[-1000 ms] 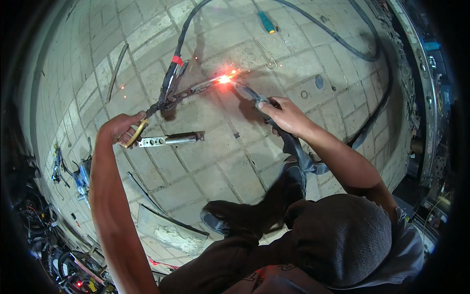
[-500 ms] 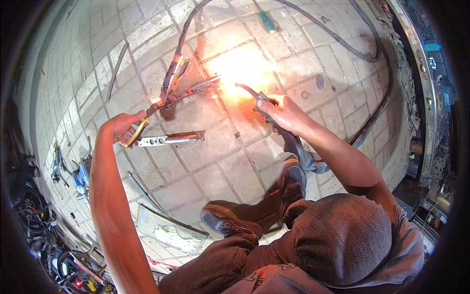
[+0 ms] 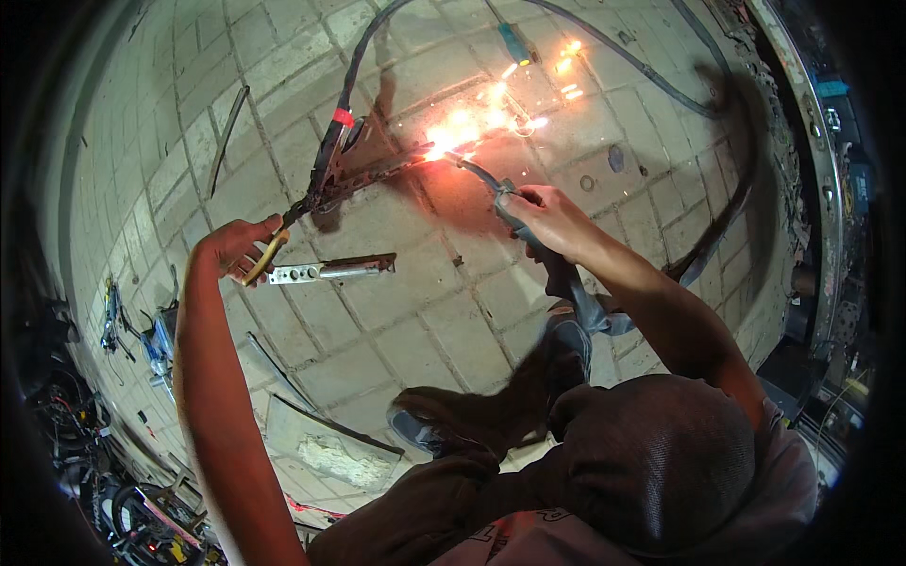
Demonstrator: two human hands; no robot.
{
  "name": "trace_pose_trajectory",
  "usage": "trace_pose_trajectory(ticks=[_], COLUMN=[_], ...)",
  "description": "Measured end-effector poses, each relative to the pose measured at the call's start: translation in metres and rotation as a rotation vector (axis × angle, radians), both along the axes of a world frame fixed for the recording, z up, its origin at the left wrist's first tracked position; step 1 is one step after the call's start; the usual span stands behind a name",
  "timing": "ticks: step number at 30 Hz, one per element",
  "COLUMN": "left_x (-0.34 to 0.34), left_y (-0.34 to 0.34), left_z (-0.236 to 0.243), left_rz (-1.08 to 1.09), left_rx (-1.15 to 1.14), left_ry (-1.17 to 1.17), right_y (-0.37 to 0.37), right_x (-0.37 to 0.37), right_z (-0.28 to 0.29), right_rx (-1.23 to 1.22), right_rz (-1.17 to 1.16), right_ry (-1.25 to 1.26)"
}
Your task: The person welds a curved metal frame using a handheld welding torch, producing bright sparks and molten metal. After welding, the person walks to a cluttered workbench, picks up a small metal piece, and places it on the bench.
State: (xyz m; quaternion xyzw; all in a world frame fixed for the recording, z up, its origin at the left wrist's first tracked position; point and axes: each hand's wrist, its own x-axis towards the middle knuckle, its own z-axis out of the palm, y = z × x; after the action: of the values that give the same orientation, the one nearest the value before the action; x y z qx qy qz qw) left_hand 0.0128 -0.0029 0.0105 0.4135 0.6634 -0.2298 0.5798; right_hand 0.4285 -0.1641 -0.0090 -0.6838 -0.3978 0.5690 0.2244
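My left hand (image 3: pixel 241 250) has its grip closed around the yellow handle of a pair of pliers (image 3: pixel 274 247), whose nose clamps the near end of a dark angled metal piece (image 3: pixel 363 168) lying on the floor. My right hand (image 3: pixel 547 215) grips shut on a welding electrode holder (image 3: pixel 493 185); its tip meets the far end of that metal piece, where a bright orange arc (image 3: pixel 445 141) burns and sparks (image 3: pixel 566 47) scatter beyond it.

The floor (image 3: pixel 453 321) is pale paving blocks, dim away from the glow.

Just beside my left hand lies a flat perforated steel bracket (image 3: pixel 326 271). A black cable with a red band (image 3: pixel 344 118) runs up from the workpiece, and another dark cable (image 3: pixel 651 71) curves along the right side. A thin rod (image 3: pixel 228 137) lies to the left, a broken slab (image 3: pixel 326 443) near my shoe (image 3: pixel 420 429), and tangled tools and wires (image 3: pixel 123 330) sit at the left edge. My hooded head and knee block the lower right.
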Motion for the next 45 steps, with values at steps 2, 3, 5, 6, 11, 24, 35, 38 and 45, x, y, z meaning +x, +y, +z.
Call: trace_pose_trajectory(ticks=[2,3,5,6,11,24,35,38,45], left_x=[-0.006,-0.005,-0.004,-0.003,-0.003,-0.001,-0.003,-0.004,-0.001], left_y=[0.001,0.001,0.001,0.001,-0.002,0.0,-0.001,-0.003,0.0], left_z=[-0.002,-0.003,-0.003,-0.002,0.002,0.001,-0.006,0.0,-0.003], left_rz=[-0.013,-0.016,-0.018,-0.019,-0.014,0.009,-0.005,0.006,0.001], left_rx=[-0.002,0.002,0.008,0.012,0.046,-0.005,-0.027,-0.02,-0.019], left_ry=[0.011,0.012,0.012,0.01,0.023,0.003,-0.006,0.001,-0.022], right_y=[-0.002,-0.002,-0.003,-0.002,0.002,0.008,0.007,0.008,0.001], right_x=[-0.002,-0.001,-0.001,0.0,-0.001,-0.01,-0.008,-0.008,0.001], right_z=[0.011,0.012,0.014,0.012,0.002,0.02,0.013,0.014,0.017], right_rx=[-0.052,-0.05,-0.045,-0.018,0.021,-0.06,-0.048,-0.088,-0.086], right_rz=[-0.02,-0.011,0.006,0.033,0.099,0.003,-0.004,0.015,-0.014], right_ry=[0.007,-0.002,-0.019,-0.051,-0.055,-0.009,-0.004,0.019,-0.017])
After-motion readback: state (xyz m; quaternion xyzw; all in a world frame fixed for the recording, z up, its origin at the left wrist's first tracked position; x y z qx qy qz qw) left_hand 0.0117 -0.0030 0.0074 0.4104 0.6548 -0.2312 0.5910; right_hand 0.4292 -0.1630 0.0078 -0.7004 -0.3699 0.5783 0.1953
